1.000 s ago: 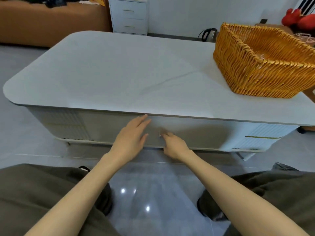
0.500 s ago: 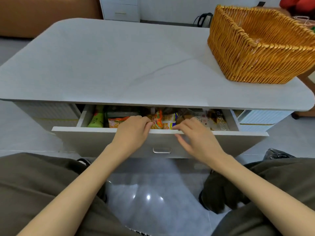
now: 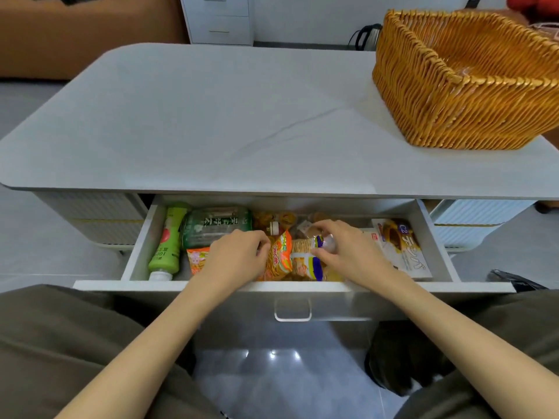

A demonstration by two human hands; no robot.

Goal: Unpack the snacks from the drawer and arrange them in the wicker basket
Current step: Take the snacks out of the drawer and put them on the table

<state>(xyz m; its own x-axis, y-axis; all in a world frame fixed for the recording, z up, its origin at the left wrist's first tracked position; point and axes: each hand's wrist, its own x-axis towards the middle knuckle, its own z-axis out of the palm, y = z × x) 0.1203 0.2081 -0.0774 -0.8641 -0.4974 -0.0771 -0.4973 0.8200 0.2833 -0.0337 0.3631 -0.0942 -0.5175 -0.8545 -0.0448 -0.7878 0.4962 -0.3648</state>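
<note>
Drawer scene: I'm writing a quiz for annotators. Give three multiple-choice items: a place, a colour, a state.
1. Where does the wicker basket stand? A. On the table's far right. B. On the floor. C. On the sofa.
2. What colour is the bottle at the left end of the drawer? A. Red. B. Green. C. Blue.
3. How is the drawer? A. Shut. B. Pulled open. C. Taken out.
Answers: 1 A, it sits on the tabletop; 2 B, its body is green; 3 B, the right hand pinches a cracker packet inside it.
</note>
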